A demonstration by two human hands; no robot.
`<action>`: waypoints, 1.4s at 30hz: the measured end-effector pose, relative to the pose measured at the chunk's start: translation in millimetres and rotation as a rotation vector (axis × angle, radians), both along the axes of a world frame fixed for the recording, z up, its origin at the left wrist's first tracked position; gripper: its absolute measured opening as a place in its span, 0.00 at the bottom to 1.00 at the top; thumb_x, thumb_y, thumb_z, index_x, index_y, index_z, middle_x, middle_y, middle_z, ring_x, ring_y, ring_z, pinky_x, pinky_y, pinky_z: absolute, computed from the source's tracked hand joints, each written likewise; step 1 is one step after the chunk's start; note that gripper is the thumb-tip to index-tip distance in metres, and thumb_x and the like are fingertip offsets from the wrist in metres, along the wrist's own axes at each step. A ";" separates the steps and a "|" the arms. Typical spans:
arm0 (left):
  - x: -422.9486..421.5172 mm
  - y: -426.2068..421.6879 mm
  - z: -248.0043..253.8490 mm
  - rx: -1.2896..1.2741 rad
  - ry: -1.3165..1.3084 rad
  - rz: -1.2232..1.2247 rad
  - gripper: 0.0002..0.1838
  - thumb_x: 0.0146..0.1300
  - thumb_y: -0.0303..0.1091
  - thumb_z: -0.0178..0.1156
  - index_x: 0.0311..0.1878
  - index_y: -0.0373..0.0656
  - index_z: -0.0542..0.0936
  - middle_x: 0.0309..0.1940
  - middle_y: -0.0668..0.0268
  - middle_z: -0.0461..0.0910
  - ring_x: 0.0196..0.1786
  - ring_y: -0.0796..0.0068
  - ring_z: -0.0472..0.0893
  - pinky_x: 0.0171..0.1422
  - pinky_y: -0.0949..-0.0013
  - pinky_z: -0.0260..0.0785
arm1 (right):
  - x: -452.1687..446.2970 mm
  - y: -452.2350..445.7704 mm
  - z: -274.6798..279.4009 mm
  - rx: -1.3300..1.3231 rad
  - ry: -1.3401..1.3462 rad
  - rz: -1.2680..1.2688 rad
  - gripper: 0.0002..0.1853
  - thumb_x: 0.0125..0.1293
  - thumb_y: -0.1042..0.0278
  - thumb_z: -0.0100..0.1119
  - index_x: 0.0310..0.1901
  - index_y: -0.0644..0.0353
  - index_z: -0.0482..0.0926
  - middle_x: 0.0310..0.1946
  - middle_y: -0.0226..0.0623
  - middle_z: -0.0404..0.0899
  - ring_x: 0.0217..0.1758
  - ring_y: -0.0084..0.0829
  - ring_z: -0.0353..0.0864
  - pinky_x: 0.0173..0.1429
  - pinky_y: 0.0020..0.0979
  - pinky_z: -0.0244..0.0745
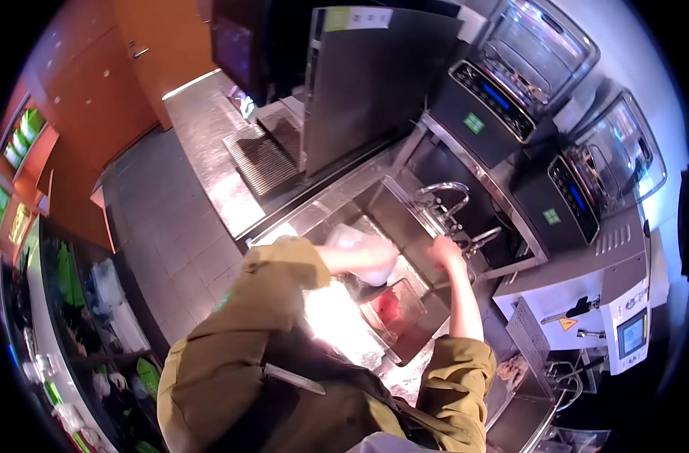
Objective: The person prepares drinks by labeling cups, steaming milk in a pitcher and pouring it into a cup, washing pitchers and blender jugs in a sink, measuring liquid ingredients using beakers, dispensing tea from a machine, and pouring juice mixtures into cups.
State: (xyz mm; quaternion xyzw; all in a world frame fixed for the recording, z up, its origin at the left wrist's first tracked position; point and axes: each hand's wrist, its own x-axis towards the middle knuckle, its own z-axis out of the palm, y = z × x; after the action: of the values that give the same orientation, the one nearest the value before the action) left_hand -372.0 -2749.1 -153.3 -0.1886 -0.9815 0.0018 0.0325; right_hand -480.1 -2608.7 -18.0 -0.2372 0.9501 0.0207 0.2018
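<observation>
My left hand [377,255] is over the metal sink [416,260], closed on a whitish translucent container [347,236]. The container's exact kind is unclear, and my forearm covers part of it. At the sink's right side my right hand [442,252] is closed beside the chrome faucet [463,243]. Its fingertips are hidden, so what they grip cannot be made out. Lower in the sink lies a clear rectangular tub [402,306] with something red inside.
Behind the sink rises a dark metal panel [374,83], with a ridged drip tray [260,157] to its left. Two blenders with clear covers [491,102] stand on a raised shelf. A white machine with a screen [631,334] is at the right. A brownish cloth [513,370] lies nearby.
</observation>
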 end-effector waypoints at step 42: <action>47.0 -7.8 -55.3 0.862 -0.359 0.063 0.18 0.54 0.37 0.58 0.45 0.37 0.75 0.35 0.52 0.75 0.39 0.53 0.75 0.44 0.61 0.68 | -83.4 19.6 -163.8 -0.647 0.672 -0.572 0.15 0.56 0.71 0.50 0.42 0.73 0.66 0.23 0.59 0.75 0.27 0.57 0.75 0.33 0.48 0.73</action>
State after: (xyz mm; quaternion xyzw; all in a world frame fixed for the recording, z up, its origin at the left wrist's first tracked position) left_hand -325.0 -2756.9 -208.6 -0.1252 -0.8882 -0.4377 -0.0625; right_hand -563.5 -2589.1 -181.8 0.0004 0.9468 -0.2536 -0.1983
